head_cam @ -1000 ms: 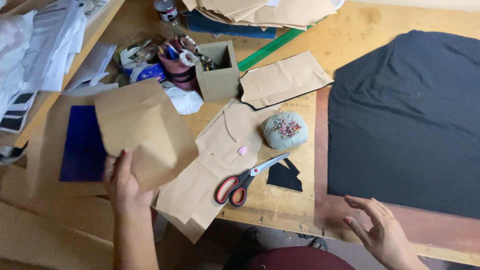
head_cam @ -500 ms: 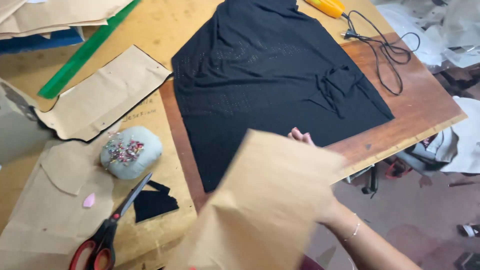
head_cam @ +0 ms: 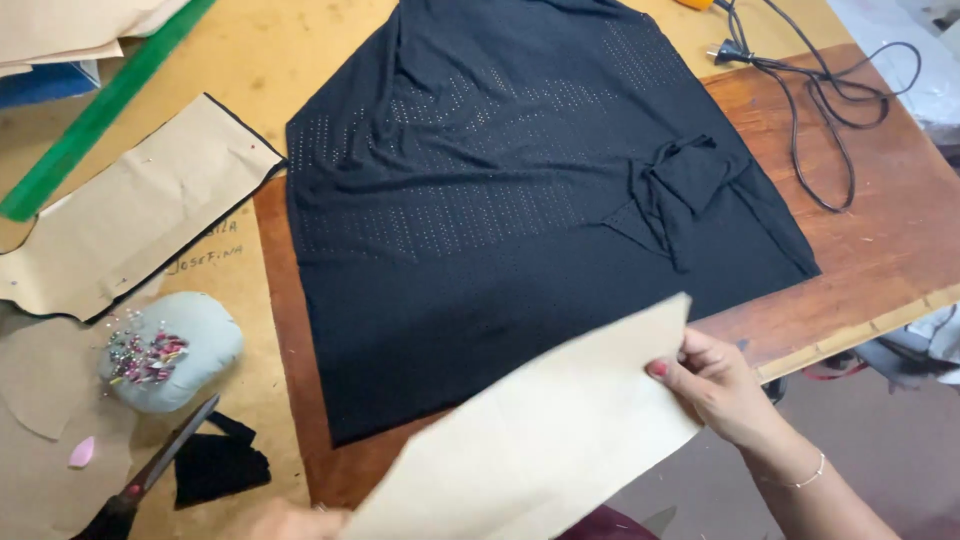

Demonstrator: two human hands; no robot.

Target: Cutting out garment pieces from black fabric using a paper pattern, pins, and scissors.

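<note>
Right hand (head_cam: 715, 385) pinches the upper right corner of a tan paper pattern piece (head_cam: 530, 440), held over the near edge of the black studded fabric (head_cam: 500, 190) w/ thumb on top. Left hand (head_cam: 290, 520) shows only at the bottom edge under the paper's other end (grip can't be told). Pincushion (head_cam: 165, 350), scissors (head_cam: 150, 475) and a black fabric scrap (head_cam: 220, 465) lie to the left on the wooden table (head_cam: 870, 240).

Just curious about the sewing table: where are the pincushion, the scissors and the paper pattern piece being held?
pincushion (head_cam: 170, 352), head view, grey top.
scissors (head_cam: 165, 462), head view, blade.
paper pattern piece (head_cam: 545, 435), head view, middle.
</note>
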